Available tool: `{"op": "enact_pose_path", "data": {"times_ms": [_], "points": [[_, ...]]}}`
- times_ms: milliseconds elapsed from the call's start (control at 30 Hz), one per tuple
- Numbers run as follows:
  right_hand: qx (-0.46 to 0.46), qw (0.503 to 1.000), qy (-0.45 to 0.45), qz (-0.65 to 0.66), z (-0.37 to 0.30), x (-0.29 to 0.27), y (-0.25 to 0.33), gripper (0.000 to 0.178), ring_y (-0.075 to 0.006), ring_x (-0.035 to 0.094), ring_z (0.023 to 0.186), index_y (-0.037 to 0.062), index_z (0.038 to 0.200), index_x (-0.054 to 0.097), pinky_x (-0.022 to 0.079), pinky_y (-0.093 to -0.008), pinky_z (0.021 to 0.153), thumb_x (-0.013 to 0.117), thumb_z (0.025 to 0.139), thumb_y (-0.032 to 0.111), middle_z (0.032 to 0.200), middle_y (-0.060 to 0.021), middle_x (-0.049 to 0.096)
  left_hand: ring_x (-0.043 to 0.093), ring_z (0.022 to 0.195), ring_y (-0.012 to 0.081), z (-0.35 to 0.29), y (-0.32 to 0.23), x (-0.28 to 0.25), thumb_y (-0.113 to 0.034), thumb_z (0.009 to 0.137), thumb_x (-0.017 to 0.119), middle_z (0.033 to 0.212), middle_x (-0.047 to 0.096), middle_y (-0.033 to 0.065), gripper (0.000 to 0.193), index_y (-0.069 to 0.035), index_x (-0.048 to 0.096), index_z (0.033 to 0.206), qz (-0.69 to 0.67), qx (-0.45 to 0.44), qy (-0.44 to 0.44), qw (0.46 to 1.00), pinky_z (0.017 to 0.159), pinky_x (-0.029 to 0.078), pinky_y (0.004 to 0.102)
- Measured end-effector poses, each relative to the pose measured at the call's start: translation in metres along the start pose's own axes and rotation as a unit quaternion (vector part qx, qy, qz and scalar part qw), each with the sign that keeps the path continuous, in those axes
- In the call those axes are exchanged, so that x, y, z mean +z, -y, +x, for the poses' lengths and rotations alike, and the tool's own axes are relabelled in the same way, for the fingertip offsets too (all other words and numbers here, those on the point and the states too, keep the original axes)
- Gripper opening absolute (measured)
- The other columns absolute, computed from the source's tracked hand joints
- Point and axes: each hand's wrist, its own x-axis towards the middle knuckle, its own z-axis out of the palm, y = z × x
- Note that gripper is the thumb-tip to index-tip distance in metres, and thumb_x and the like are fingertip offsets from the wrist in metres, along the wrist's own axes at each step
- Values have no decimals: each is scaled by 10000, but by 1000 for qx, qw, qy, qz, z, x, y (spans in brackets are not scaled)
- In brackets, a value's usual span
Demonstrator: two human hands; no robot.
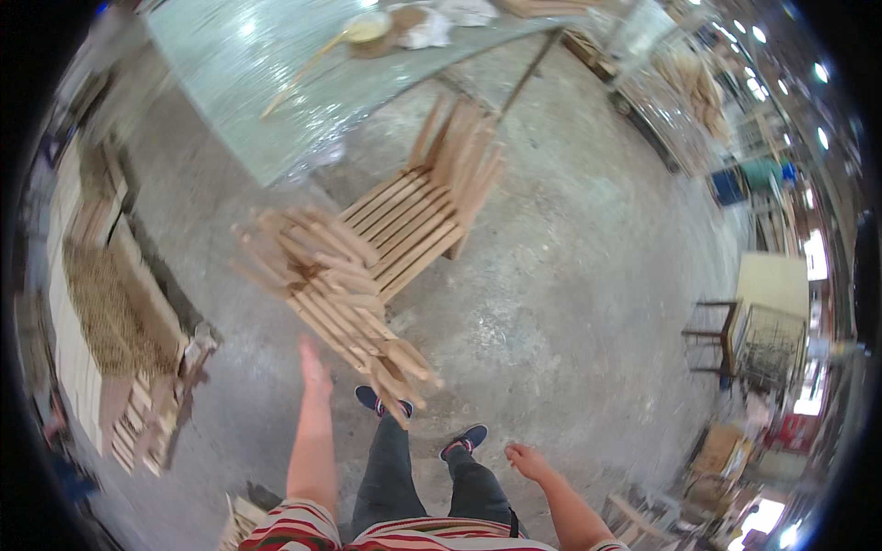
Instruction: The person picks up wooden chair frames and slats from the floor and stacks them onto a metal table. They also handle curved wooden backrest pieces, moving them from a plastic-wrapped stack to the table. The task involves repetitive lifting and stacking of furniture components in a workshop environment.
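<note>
My left hand (315, 369) is stretched out, fingers extended, beside a blurred pile of wooden slatted frames (335, 317) with pale bars poking out at several angles. No object shows in that hand, and I cannot tell whether it touches the wood. Behind this pile lies a row of parallel wooden slats (404, 225), with more upright wooden pieces (459, 151) at its far end. Low on the right, away from the wood, my right hand (528, 462) hangs with its fingers curled in and nothing visible in them.
A table covered in shiny plastic (239, 101) stands ahead, bearing a tub (367, 32) with a long stick. Stacked boards and wooden parts (124, 303) line the left. On the right are a wooden chair (717, 335), a blue drum (729, 185) and a loaded pallet (661, 106).
</note>
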Motion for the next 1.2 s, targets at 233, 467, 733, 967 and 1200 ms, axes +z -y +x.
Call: {"op": "enact_pose_path", "data": {"times_ms": [233, 467, 733, 967, 1200], "points": [[161, 941, -24, 297, -55, 23, -108, 474, -197, 618, 726, 0, 1147, 498, 469, -302, 614, 468, 866, 380, 902, -140, 627, 112, 1337, 287, 25, 4, -12, -591, 805, 411, 1463, 132, 57, 772, -197, 136, 1409, 183, -6, -107, 977, 1023, 129, 555], [349, 835, -95, 415, -143, 93, -174, 494, -241, 621, 703, 8, 1152, 472, 493, -349, 611, 430, 874, 415, 900, -153, 616, 260, 1278, 325, 81, 52, -19, -623, 806, 380, 1446, 176, 100, 784, -164, 154, 1400, 50, -67, -157, 984, 1016, 195, 535], [365, 796, 57, 480, -122, 188, -103, 483, -246, 616, 774, 19, 1155, 471, 499, -356, 672, 354, 917, 422, 945, -148, 610, 363, 1207, 298, 121, 64, 56, -587, 819, 407, 1369, 314, 113, 753, -97, 241, 1367, 247, -163, -92, 951, 981, 297, 461], [231, 750, -85, 614, -76, 154, -57, 486, -268, 610, 809, 45, 1147, 462, 484, -368, 695, 337, 915, 453, 965, -159, 601, 446, 1126, 247, 108, 27, 104, -459, 871, 400, 1266, 422, 82, 548, -121, 338, 1298, -232, 112, 148, 955, 959, 360, 389], [211, 784, -6, 584, -81, 152, -33, 495, -278, 610, 794, 35, 1161, 443, 481, -378, 688, 321, 921, 450, 977, -165, 595, 272, 1265, 222, 86, -21, 184, -568, 870, 298, 1397, 274, 38, 637, -143, 293, 1343, -259, 117, 148, 947, 1048, 207, 346]]}}
